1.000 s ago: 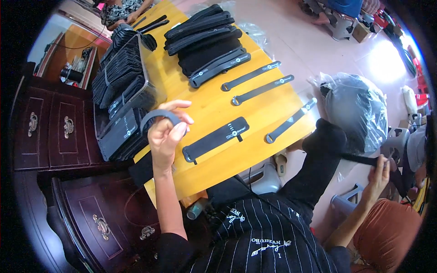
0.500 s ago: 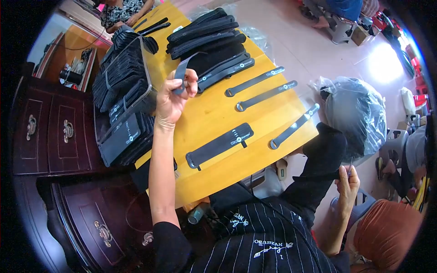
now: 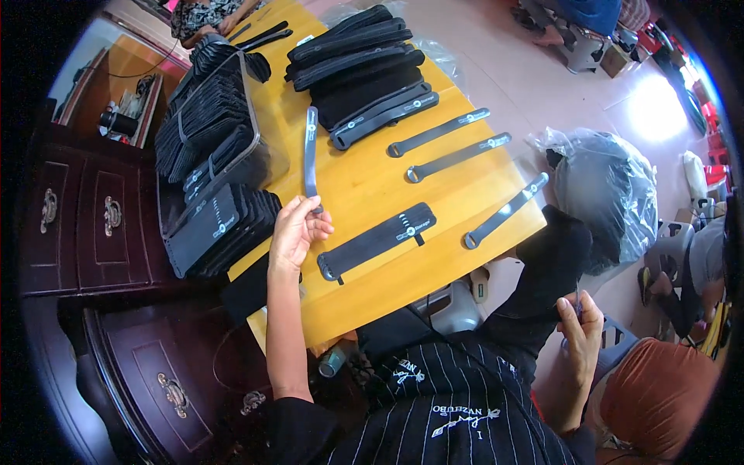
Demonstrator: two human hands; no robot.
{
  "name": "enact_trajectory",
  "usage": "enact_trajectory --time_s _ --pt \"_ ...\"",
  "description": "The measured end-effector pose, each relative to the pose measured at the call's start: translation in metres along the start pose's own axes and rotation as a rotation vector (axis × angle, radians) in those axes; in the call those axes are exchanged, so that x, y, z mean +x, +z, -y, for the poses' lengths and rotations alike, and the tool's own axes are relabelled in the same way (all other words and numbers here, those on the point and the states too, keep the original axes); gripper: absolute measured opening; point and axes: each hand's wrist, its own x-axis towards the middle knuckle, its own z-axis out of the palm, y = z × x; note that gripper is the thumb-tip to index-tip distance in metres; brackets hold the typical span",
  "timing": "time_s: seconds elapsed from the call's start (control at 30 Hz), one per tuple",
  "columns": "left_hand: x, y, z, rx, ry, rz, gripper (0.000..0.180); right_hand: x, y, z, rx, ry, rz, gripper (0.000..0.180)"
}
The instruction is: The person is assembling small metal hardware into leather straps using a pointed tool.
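Note:
My left hand (image 3: 301, 232) is raised over the table's near left part. Its thumb and fingers pinch one end of a dark strap (image 3: 311, 155), which stands up away from me. Low on the right, beside my knee, my right hand (image 3: 581, 329) is closed in a pinch; a thin dark sliver shows at its fingertips, too small to name. Three narrow straps with end loops, among them a strap (image 3: 508, 211) near the right edge, lie spaced apart on the yellow table (image 3: 364, 298). A wider black strap bundle (image 3: 378, 242) lies just right of my left hand.
Black straps (image 3: 353, 58) are piled at the table's far side. A clear bin (image 3: 260, 147) full of strap bundles stands left, against dark drawers (image 3: 116, 225). A plastic-wrapped bundle (image 3: 608, 198) sits beyond my knee. Another person's hand (image 3: 203, 35) is at the far end.
My left hand has come down toward me, and its strap, curled before, is now nearly straight. My right hand has shifted slightly left and down; the dark strip beside it no longer shows clearly.

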Motion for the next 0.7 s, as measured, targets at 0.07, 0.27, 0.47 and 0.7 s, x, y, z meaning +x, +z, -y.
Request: enact_trajectory --time_s 0.07,0.27,0.47,0.7 --pt "-0.005 -0.006 0.006 -0.041 -0.021 -0.021 0.015 -0.002 0.004 0.009 -0.011 -0.027 0.034 0.018" --pt "-0.017 -0.012 0.02 0.021 -0.01 -0.084 0.023 -0.011 0.016 0.022 0.068 -0.016 0.151 0.013" --pt "-0.015 -0.004 0.022 0.088 0.124 -0.178 0.035 -0.014 0.029 0.037 0.022 -0.056 0.208 0.015" --pt "-0.021 0.0 0.031 0.134 0.245 -0.268 0.043 -0.018 0.039 0.035 0.043 -0.052 0.271 0.014"
